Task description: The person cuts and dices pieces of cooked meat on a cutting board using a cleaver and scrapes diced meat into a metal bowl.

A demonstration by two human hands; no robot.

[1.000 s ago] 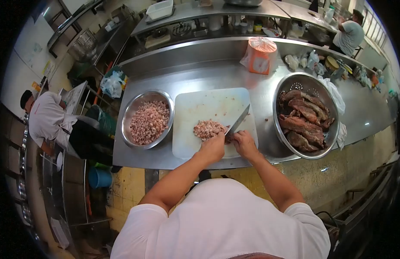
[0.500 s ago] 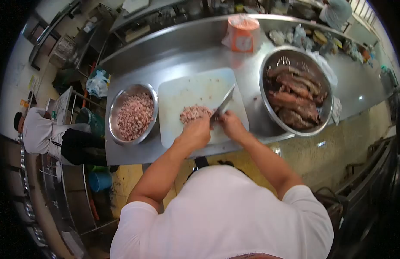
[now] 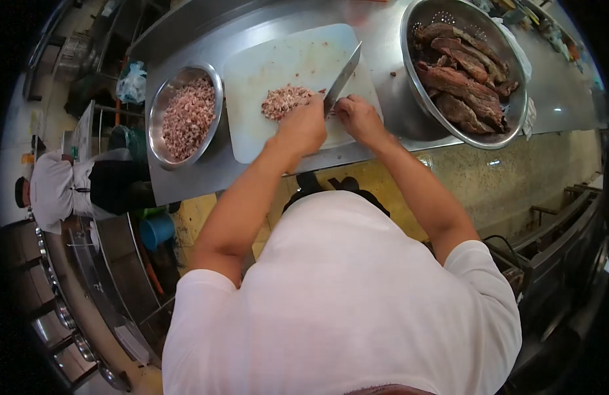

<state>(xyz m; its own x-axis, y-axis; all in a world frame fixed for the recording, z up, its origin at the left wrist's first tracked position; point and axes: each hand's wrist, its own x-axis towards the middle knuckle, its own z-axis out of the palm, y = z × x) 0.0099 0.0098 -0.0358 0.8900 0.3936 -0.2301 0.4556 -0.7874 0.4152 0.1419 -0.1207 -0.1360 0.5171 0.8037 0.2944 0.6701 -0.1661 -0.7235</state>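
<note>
My left hand (image 3: 305,126) is closed around the handle of a knife (image 3: 344,74), whose broad blade points up and to the right over the white cutting board (image 3: 252,72). Just right of the blade, my right hand (image 3: 361,120) has its fingers curled down at the board, with small meat bits by the fingertips; what they hold is mostly hidden. A pile of chopped meat (image 3: 284,101) lies on the board beside my left hand. To the left stands a metal bowl (image 3: 218,105) full of chopped meat (image 3: 189,118). On the right, a metal colander (image 3: 409,62) holds large browned meat pieces (image 3: 459,85).
The steel table (image 3: 169,181) has its front edge close to my body. A white cloth (image 3: 529,118) sits by the colander. At the left, another person (image 3: 54,187) bends near a blue bucket (image 3: 157,230). A plastic bag (image 3: 131,84) hangs past the table's left end.
The whole view has shifted, so the table and its contents sit higher in the picture. My hands stay together at the knife, and the orange-and-white container has nearly left the view.
</note>
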